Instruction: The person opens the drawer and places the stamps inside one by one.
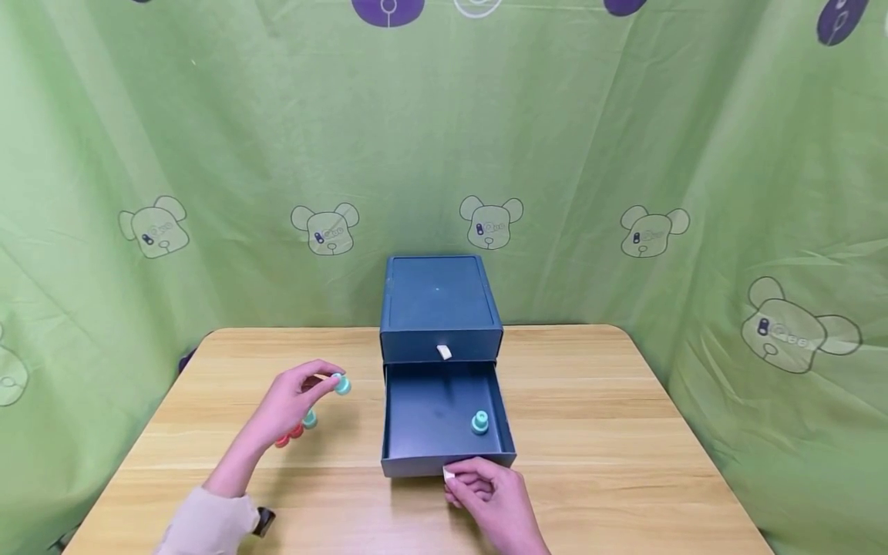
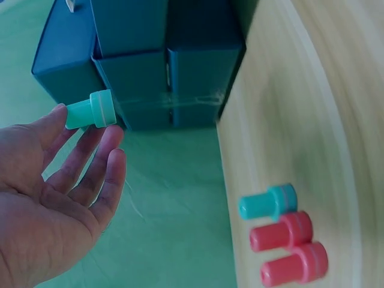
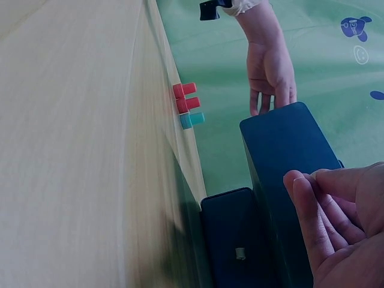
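My left hand (image 1: 290,401) pinches a teal peg (image 1: 341,385) between thumb and fingertips, above the table left of the drawer; in the left wrist view the same teal peg (image 2: 91,110) lies sideways in the grip. My right hand (image 1: 498,497) pinches the white tab (image 1: 449,475) on the front of the pulled-out lower drawer (image 1: 423,432). Inside that drawer, toward its right side, a second teal peg (image 1: 480,422) stands upright. Under the left wrist, another teal peg (image 2: 269,203) and two red pegs (image 2: 282,232) stand in a row on the table.
The dark blue cabinet (image 1: 440,293) stands at the table's back middle, its upper drawer (image 1: 416,347) closed. A bottom drawer (image 3: 231,222) with a white tab shows in the right wrist view. A green patterned curtain (image 1: 416,154) hangs around the wooden table (image 1: 597,432).
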Demonstrator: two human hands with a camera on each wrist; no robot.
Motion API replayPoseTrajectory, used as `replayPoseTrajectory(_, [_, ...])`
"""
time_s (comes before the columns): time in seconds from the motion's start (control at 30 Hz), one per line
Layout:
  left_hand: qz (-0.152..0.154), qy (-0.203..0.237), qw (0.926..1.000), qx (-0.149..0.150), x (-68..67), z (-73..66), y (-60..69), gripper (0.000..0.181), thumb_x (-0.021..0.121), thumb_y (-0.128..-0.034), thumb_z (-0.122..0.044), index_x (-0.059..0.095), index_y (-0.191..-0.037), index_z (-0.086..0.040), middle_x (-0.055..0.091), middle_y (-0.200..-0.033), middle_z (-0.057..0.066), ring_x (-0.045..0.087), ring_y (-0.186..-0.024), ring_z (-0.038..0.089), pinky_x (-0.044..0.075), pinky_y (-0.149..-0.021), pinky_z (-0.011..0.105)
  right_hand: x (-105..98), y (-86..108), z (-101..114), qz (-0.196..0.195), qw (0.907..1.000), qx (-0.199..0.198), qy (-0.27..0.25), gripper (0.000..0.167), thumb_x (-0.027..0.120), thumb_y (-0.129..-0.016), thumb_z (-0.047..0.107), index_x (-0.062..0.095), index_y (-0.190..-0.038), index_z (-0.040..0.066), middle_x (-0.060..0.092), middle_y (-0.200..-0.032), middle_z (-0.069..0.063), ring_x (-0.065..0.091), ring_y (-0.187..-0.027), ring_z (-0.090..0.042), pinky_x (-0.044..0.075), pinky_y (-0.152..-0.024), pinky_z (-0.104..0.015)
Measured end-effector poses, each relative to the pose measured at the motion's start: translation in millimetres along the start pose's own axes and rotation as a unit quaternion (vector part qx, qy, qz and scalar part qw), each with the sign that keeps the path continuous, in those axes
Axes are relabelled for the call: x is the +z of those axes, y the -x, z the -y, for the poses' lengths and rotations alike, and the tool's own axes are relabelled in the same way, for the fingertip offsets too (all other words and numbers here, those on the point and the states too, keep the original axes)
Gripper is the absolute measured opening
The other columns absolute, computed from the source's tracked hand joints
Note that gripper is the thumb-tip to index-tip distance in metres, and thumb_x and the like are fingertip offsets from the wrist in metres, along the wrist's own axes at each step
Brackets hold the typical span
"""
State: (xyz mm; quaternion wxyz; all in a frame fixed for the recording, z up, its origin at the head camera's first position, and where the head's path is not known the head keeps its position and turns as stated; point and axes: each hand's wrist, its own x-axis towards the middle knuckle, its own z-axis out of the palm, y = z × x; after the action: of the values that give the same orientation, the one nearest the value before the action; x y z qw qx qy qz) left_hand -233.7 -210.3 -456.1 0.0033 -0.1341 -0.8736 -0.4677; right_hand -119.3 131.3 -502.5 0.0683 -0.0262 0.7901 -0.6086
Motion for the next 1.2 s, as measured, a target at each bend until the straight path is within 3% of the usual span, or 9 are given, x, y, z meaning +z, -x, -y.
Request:
replayPoseTrajectory(0.1, [0.008,0.026,0.9995,-0.016,2.6,-7.6,0.3,0.021,0.065,-0.1023,-0.036,0.072,-0.120,-0.026,0.073,-0.106,0.004,0.053,-0.059,0.015,0.042,-0.047,0.026,0.1,-0.6,-0.2,0.001,1.0000,0.007,0.004,0.025,0.077,-0.094,0.020,0.076,-0.112,0.002,0.079,-0.094,-0.012,0.077,-0.081,-0.018,0.060,-0.072,-0.022])
replayPoseTrajectory(0.13, [0.009,0.032,0.9993,-0.016,3.9,-9.9,0.0,0.021,0.065,-0.1021,-0.036,0.072,-0.120,-0.026,0.073,-0.106,0.005,0.052,-0.059,0.013,0.040,-0.045,0.025,0.1,-1.0,-0.4,0.001,0.9999,0.008,0.006,0.025,0.077,-0.094,0.020,0.077,-0.112,0.003,0.079,-0.094,-0.012,0.077,-0.081,-0.018,0.060,-0.072,-0.022])
replayPoseTrajectory(0.23, [0.008,0.040,0.9992,-0.001,8.6,-15.7,-1.2,0.022,0.066,-0.1020,-0.033,0.073,-0.119,-0.022,0.074,-0.105,0.004,0.058,-0.064,0.011,0.044,-0.050,0.025,-0.2,-1.8,-1.2,0.002,0.9999,0.008,0.007,0.026,0.077,-0.094,0.021,0.077,-0.112,0.003,0.079,-0.094,-0.012,0.077,-0.081,-0.017,0.060,-0.072,-0.022])
replayPoseTrajectory(0.33, [0.004,0.027,0.9990,0.036,13.4,-20.7,-3.7,0.021,0.066,-0.1022,-0.027,0.074,-0.118,-0.016,0.075,-0.107,0.002,0.068,-0.088,0.012,0.054,-0.073,0.026,-0.4,-1.7,-1.6,0.004,1.0000,0.005,0.005,0.026,0.077,-0.094,0.020,0.076,-0.112,0.002,0.079,-0.094,-0.012,0.077,-0.080,-0.017,0.060,-0.072,-0.022])
replayPoseTrajectory(0.43, [0.003,0.020,0.9983,0.054,17.6,-26.5,-6.7,0.019,0.067,-0.1018,-0.026,0.075,-0.117,-0.016,0.076,-0.106,0.000,0.071,-0.093,0.014,0.056,-0.083,0.029,-0.5,-1.3,-1.1,0.005,1.0000,0.003,0.004,0.025,0.077,-0.094,0.020,0.076,-0.112,0.002,0.079,-0.093,-0.011,0.077,-0.081,-0.018,0.060,-0.071,-0.022])
replayPoseTrajectory(0.8, [0.016,0.025,0.9961,0.083,34.1,-46.6,-14.5,0.018,0.067,-0.1016,-0.025,0.075,-0.116,-0.017,0.075,-0.108,-0.002,0.070,-0.095,0.014,0.057,-0.086,0.028,-0.2,-1.1,-1.1,0.008,0.9999,0.006,-0.009,0.024,0.076,-0.094,0.016,0.076,-0.112,0.000,0.078,-0.093,-0.013,0.077,-0.083,-0.025,0.060,-0.071,-0.022])
replayPoseTrajectory(1.0, [0.031,0.030,0.9947,0.094,46.2,-56.0,-18.9,0.021,0.068,-0.1010,-0.025,0.075,-0.117,-0.015,0.074,-0.109,-0.003,0.070,-0.097,0.018,0.057,-0.088,0.029,-0.2,-0.9,-1.3,0.009,0.9999,0.009,-0.011,0.024,0.076,-0.094,0.017,0.076,-0.112,0.000,0.078,-0.093,-0.013,0.078,-0.083,-0.024,0.060,-0.071,-0.023])
replayPoseTrajectory(1.2, [0.045,0.029,0.9911,0.122,59.6,-61.4,-25.2,0.017,0.068,-0.1013,-0.025,0.076,-0.115,-0.019,0.074,-0.105,-0.005,0.068,-0.096,0.013,0.057,-0.088,0.028,-0.8,-1.0,-0.9,0.009,0.9999,0.011,-0.009,0.025,0.076,-0.094,0.018,0.076,-0.112,0.001,0.078,-0.093,-0.013,0.078,-0.082,-0.021,0.060,-0.072,-0.023])
